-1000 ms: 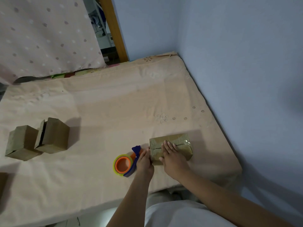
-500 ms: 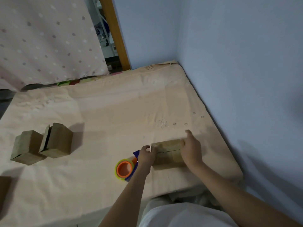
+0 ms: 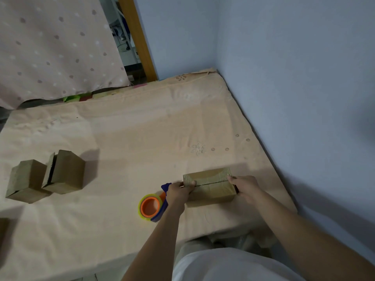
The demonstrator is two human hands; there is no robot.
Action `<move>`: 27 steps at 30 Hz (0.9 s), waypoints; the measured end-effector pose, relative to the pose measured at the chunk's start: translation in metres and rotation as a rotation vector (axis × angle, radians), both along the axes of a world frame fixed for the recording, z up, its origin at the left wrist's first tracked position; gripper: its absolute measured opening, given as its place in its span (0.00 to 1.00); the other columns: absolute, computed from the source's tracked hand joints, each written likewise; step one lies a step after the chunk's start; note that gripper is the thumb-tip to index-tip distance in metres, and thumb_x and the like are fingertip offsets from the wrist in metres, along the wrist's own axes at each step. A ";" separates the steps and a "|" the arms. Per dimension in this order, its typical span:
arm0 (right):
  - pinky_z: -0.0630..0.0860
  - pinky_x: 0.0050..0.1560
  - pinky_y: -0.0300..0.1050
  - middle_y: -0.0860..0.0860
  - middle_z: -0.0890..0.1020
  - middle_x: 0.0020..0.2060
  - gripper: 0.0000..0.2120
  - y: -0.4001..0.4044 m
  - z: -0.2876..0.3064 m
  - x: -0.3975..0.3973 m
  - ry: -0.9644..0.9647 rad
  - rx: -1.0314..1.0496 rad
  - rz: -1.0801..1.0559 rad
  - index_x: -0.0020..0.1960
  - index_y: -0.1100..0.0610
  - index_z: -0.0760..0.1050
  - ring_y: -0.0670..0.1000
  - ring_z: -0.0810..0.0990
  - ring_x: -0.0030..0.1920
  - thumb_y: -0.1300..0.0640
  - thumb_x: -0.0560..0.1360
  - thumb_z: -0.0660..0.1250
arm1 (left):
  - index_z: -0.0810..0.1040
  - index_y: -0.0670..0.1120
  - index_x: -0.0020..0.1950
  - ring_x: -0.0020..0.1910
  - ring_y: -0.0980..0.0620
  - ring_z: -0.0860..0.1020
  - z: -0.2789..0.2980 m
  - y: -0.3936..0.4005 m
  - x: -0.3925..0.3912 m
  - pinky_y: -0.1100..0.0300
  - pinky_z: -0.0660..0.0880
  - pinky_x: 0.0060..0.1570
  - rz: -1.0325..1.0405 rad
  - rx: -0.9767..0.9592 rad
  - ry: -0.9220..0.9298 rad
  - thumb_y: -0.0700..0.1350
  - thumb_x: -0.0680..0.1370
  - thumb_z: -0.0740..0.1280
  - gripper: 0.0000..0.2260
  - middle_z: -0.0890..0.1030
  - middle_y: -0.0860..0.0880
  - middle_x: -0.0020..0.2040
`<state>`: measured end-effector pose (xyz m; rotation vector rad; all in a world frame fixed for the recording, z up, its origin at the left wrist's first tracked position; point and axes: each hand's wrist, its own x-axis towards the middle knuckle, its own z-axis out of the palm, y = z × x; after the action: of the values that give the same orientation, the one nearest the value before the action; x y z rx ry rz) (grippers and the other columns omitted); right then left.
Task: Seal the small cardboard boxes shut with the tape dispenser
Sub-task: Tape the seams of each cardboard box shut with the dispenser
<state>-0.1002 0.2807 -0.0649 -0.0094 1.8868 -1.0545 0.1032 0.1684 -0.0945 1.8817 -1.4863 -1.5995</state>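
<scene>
Cardboard box (image 3: 211, 189) gripped at both ends — left hand (image 3: 178, 192), right hand (image 3: 244, 187); tape dispenser (image 3: 153, 205) partly hidden.

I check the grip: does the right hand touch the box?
Touching. The head view shows the right hand curled round the right end of the box, thumb on top, with no gap.

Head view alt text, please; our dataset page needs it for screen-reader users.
Both hands, left hand and right hand, grip the ends of a small cardboard box on a peach bedsheet. A tape dispenser lies beside it; two more boxes stand far left.
</scene>
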 end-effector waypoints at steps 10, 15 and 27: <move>0.83 0.52 0.61 0.55 0.87 0.39 0.28 -0.001 -0.042 -0.018 0.046 0.021 0.093 0.42 0.65 0.84 0.59 0.86 0.44 0.38 0.63 0.80 | 0.83 0.46 0.41 0.40 0.48 0.80 0.010 -0.007 0.005 0.53 0.80 0.45 0.056 0.153 0.106 0.51 0.74 0.77 0.10 0.83 0.45 0.39; 0.83 0.51 0.59 0.59 0.86 0.47 0.25 -0.011 -0.050 -0.023 0.012 0.050 0.042 0.48 0.63 0.81 0.60 0.85 0.47 0.45 0.63 0.82 | 0.83 0.45 0.39 0.38 0.46 0.80 0.017 -0.010 0.003 0.57 0.78 0.37 0.068 0.168 0.122 0.46 0.76 0.75 0.08 0.83 0.43 0.40; 0.69 0.31 0.42 0.54 0.81 0.35 0.24 -0.009 0.011 0.014 0.323 0.163 0.295 0.40 0.61 0.76 0.53 0.80 0.37 0.39 0.73 0.72 | 0.85 0.46 0.51 0.44 0.52 0.82 0.018 -0.002 0.005 0.58 0.80 0.40 -0.053 0.138 0.080 0.59 0.64 0.81 0.22 0.86 0.50 0.43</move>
<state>-0.0860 0.2716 -0.0535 -0.3729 2.1748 -0.7267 0.1085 0.1664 -0.0768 1.8393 -1.4373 -1.8224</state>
